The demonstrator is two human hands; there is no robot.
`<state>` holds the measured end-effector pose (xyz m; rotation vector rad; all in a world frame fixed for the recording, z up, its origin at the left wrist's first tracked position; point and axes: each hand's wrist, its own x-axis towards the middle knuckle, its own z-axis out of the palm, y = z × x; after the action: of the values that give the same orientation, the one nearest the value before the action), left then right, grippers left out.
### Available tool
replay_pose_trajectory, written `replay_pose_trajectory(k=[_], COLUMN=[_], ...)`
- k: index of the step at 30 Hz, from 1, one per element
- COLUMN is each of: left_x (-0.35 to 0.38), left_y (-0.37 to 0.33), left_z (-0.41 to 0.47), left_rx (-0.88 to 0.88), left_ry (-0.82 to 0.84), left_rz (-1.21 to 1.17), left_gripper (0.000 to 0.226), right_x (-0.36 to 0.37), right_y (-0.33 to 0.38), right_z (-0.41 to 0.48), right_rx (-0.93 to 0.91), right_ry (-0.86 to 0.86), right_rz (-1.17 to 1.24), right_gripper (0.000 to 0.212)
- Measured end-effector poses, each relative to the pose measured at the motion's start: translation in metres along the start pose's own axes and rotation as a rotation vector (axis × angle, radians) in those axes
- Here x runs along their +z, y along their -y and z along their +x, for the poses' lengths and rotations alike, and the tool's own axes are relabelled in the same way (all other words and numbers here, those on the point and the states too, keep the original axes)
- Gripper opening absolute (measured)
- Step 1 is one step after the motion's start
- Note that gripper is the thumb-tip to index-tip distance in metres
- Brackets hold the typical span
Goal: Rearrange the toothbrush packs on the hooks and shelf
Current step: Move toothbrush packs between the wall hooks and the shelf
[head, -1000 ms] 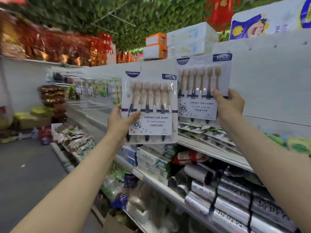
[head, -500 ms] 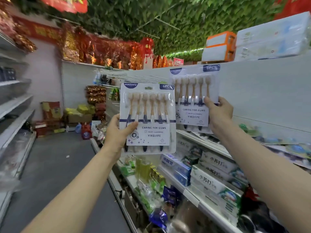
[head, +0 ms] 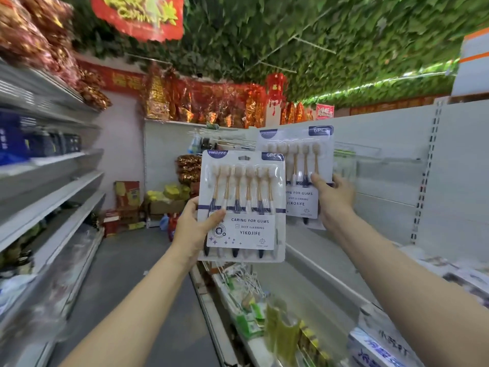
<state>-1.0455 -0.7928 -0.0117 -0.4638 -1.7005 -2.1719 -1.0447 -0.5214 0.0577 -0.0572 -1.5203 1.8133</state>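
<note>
Nearest me, at 5 o'clock in the view, the shelf (head: pixel 330 263) runs off down the aisle with blurred boxes and packets along its front. Above it, dead centre, the left hand (head: pixel 197 229) holds the near toothbrush pack (head: pixel 246 207) upright and face out, clear of shelf and wall. At 1 o'clock from that, a little further off, the right hand (head: pixel 334 200) holds the far toothbrush pack (head: pixel 299 165), its 7 o'clock corner hidden behind the near one. Beyond stands the white back panel (head: pixel 397 197), and smeared wire hooks (head: pixel 214 136) show at 10 o'clock from the far pack.

I judge both packs are on their way to be hung. It would go best one pack at a time. Keep the card square, bring the hang slot (head: pixel 244 158) at its 12 o'clock edge onto the hook tip, then slide it straight back. Both hands hold low, which leaves the slots free.

The left thumb lies across the card's front near its 8 o'clock corner, with the fingers hidden behind, a tight pinch. The right hand is clamped on the 3 o'clock edge, one digit flat on the front, the rest hidden.
</note>
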Motion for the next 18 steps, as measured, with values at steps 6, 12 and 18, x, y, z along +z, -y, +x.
replay_pose_trajectory(k=[6, 12, 18], left_x=[-0.052, -0.139, -0.228], left_y=[0.043, 0.108, 0.162], left_z=[0.108, 0.212, 0.357], left_rx=[0.003, 0.006, -0.03], left_ry=[-0.005, 0.007, 0.093], left_rz=[0.001, 0.013, 0.025], left_gripper=[0.035, 0.041, 0.039], right_x=[0.117, 0.232, 0.351], right_y=[-0.065, -0.159, -0.236], right_z=[0.059, 0.096, 0.155], right_rx=[-0.012, 0.008, 0.049], right_ry=[0.052, 0.044, -0.071], right_rz=[0.015, -0.001, -0.021], right_gripper=[0.01, 0.012, 0.02])
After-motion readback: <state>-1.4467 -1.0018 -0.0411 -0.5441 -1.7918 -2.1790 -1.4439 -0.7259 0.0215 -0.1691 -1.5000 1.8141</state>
